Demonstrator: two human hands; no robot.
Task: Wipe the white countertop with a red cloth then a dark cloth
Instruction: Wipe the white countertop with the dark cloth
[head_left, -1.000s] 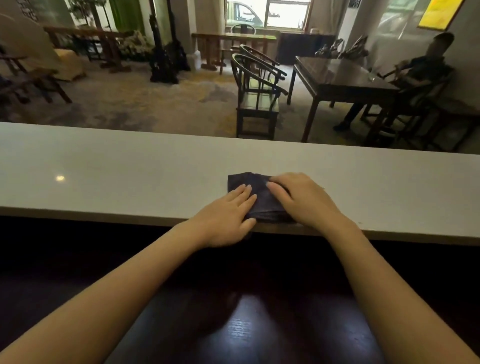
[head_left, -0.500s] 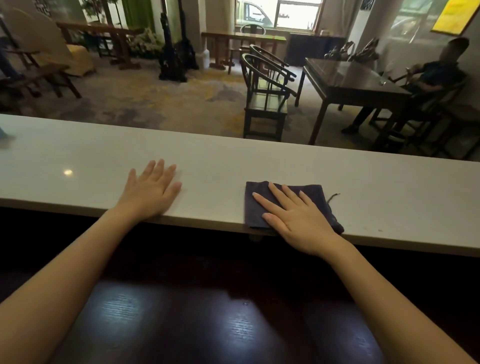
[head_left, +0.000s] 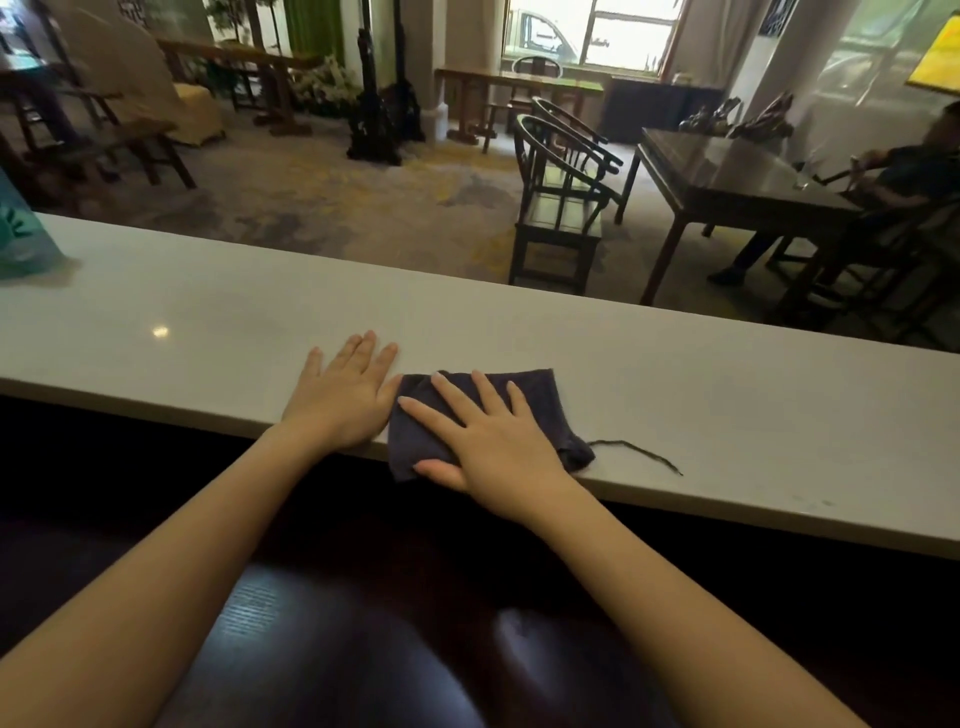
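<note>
A dark folded cloth (head_left: 540, 396) lies on the white countertop (head_left: 727, 405), partly hanging over its near edge. My right hand (head_left: 488, 441) lies flat on it with fingers spread and the thumb at the cloth's near edge, pressing it down. My left hand (head_left: 343, 395) rests palm down on the bare counter just left of the cloth, its thumb side touching the cloth's edge. A loose dark thread (head_left: 639, 449) trails from the cloth's right corner. No red cloth is in view.
A teal object (head_left: 21, 244) stands at the counter's far left end. Below the counter is a dark glossy wooden surface (head_left: 363, 623). Beyond it are wooden chairs (head_left: 561, 208), a dark table (head_left: 727, 176) and a seated person (head_left: 914, 176).
My left hand came off the cloth and went flat on the counter. My right hand then slid the cloth left until it met the left hand.
</note>
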